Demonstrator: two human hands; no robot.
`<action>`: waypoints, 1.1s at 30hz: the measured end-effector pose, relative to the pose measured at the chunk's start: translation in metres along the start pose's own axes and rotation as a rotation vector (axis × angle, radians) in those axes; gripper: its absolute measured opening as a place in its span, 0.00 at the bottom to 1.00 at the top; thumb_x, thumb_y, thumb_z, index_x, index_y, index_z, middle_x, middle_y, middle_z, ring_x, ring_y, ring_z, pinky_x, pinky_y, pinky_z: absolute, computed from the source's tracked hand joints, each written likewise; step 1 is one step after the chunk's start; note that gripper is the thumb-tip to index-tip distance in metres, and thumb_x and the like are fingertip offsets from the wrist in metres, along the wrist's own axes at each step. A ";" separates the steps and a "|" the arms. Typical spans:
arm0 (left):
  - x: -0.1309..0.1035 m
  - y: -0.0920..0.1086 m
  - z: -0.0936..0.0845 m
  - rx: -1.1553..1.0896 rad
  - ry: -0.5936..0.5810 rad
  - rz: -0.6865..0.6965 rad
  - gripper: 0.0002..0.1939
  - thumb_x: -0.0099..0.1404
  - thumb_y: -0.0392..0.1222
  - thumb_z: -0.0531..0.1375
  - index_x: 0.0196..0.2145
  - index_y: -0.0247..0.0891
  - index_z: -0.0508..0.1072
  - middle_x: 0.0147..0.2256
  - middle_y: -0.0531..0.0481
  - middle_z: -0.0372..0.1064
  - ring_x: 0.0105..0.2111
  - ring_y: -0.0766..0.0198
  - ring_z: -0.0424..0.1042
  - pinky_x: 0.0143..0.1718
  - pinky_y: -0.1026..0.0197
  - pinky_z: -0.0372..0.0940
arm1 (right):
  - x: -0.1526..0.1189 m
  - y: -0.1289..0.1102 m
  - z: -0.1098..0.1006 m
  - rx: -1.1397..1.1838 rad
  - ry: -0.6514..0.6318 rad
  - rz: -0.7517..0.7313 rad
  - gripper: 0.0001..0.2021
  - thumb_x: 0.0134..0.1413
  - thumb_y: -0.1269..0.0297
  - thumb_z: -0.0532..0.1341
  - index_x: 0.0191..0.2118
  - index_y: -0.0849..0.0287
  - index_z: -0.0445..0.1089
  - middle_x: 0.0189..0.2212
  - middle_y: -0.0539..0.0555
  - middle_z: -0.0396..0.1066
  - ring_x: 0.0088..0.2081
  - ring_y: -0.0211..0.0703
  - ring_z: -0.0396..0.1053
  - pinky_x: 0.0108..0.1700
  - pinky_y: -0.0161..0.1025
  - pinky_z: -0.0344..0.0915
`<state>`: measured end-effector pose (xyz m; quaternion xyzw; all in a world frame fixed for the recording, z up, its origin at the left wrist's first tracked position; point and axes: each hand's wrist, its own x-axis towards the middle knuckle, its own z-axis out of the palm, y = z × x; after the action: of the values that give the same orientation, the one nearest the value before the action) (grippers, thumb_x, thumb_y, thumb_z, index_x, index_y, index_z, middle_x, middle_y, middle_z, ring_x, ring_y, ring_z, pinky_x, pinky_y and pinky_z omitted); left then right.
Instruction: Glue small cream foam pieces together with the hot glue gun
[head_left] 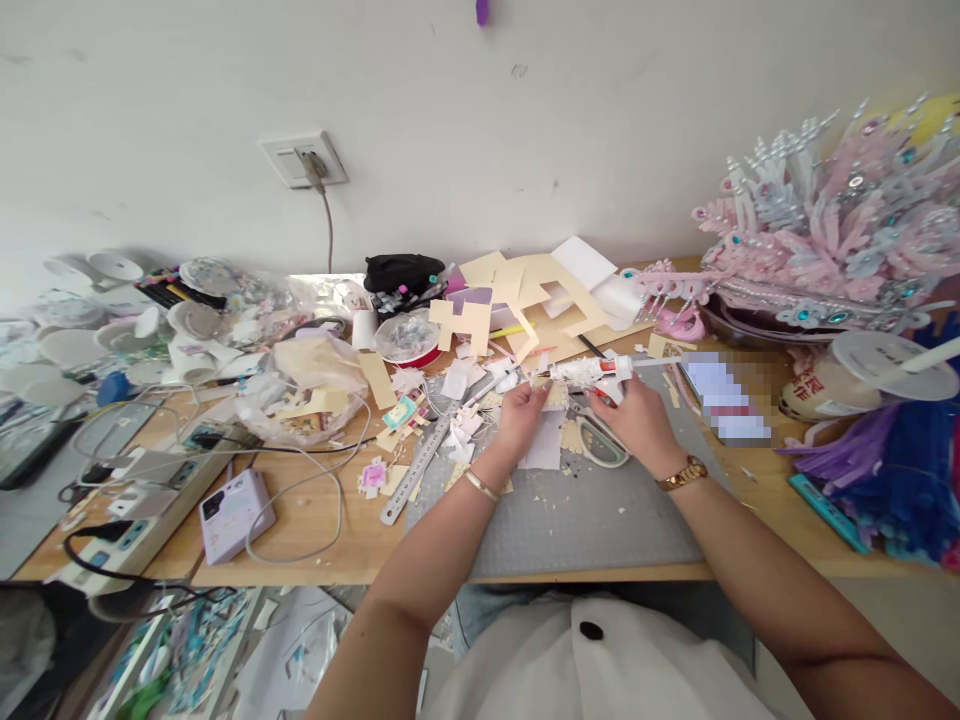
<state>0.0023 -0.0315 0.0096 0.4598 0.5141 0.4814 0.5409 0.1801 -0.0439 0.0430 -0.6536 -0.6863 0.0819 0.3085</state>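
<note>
My right hand (pixel 643 415) is wrapped round a white glue gun (pixel 592 372), whose tip points left toward my other hand. My left hand (pixel 525 415) pinches a small cream paper piece (pixel 551 390) just left of the gun's tip. Both hands are over the grey cutting mat (pixel 600 520). Scissors (pixel 602 445) with pale handles lie under and beside my right hand. A white paper sheet (pixel 541 450) rests on the mat between my hands. Paper scraps (pixel 463 430) and a metal ruler (pixel 414 470) lie to the left of my left hand.
Cream cut card (pixel 551 290) lies behind my hands. At the right are a phone (pixel 724 395), a lidded drink cup (pixel 832 380) and pink beaded headpieces (pixel 825 240). A purple box (pixel 236 515), a power strip (pixel 161 500) and loose cables stand at the left.
</note>
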 end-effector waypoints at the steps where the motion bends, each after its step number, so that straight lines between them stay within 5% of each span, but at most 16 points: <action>1: 0.000 0.000 0.000 -0.001 0.000 -0.005 0.24 0.58 0.64 0.60 0.28 0.37 0.72 0.25 0.51 0.68 0.30 0.62 0.65 0.31 0.62 0.60 | 0.000 0.000 0.000 -0.005 -0.002 0.002 0.21 0.53 0.58 0.61 0.49 0.65 0.70 0.34 0.65 0.78 0.35 0.60 0.77 0.35 0.45 0.68; 12: -0.002 0.005 0.002 -0.092 -0.019 0.043 0.21 0.58 0.59 0.62 0.33 0.36 0.74 0.33 0.48 0.74 0.34 0.61 0.68 0.38 0.60 0.63 | 0.000 0.001 0.001 -0.043 -0.008 -0.024 0.21 0.53 0.57 0.60 0.49 0.65 0.69 0.33 0.65 0.78 0.34 0.59 0.76 0.33 0.45 0.68; 33: -0.001 0.003 0.002 -0.117 -0.018 0.050 0.18 0.59 0.56 0.62 0.34 0.37 0.74 0.34 0.49 0.74 0.34 0.61 0.69 0.40 0.60 0.63 | -0.001 0.000 0.001 -0.043 -0.016 -0.043 0.20 0.53 0.58 0.60 0.49 0.65 0.70 0.33 0.65 0.78 0.33 0.60 0.76 0.33 0.45 0.67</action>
<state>0.0040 -0.0322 0.0128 0.4443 0.4686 0.5197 0.5594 0.1796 -0.0440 0.0417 -0.6444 -0.7042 0.0658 0.2907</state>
